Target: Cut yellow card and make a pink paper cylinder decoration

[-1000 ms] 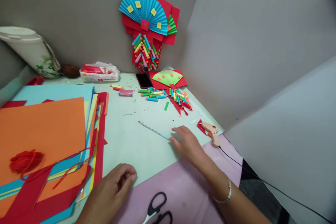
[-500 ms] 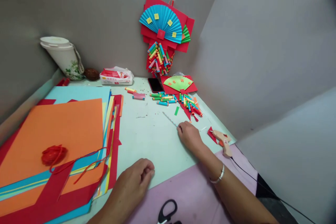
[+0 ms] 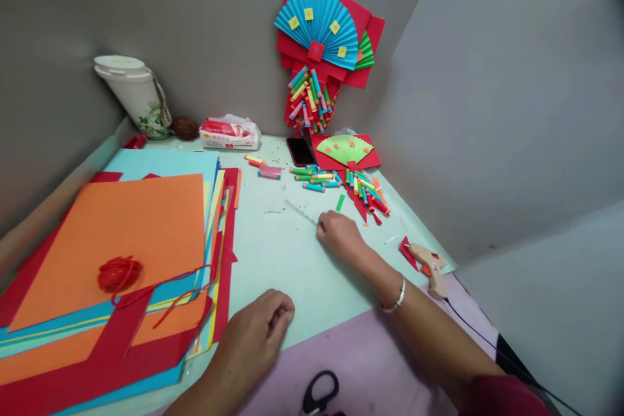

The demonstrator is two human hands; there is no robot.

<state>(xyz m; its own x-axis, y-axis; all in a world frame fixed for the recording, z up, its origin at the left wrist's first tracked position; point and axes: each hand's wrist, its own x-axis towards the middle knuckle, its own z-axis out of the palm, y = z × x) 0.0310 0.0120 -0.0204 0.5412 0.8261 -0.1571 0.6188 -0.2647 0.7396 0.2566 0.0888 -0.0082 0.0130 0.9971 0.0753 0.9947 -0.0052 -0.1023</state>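
My right hand (image 3: 340, 234) is closed on one end of a thin, see-through strip (image 3: 299, 210) that looks like a clear ruler. The strip reaches up and left across the pale green sheet (image 3: 273, 253). Just beyond this hand lies a small green paper piece (image 3: 340, 202). My left hand (image 3: 266, 328) rests at the sheet's near edge, fingers curled in and nothing visible in them. Below it, a pair of black-handled scissors (image 3: 320, 392) is partly cut off by the frame. A glue gun (image 3: 429, 265) lies to the right, on red paper scraps.
Coloured paper (image 3: 146, 221) with a red yarn ball (image 3: 119, 274) is stacked left. At the back stand a white cup (image 3: 131, 94) and tissues (image 3: 230, 132), near a phone (image 3: 301, 151). Several paper rolls (image 3: 316, 177) lie by a green fan (image 3: 345, 150); a fan decoration (image 3: 316, 23) hangs above.
My right hand has slid left over the sheet, carrying the clear strip with it. My left hand stays in place. The whole view has shifted slightly.
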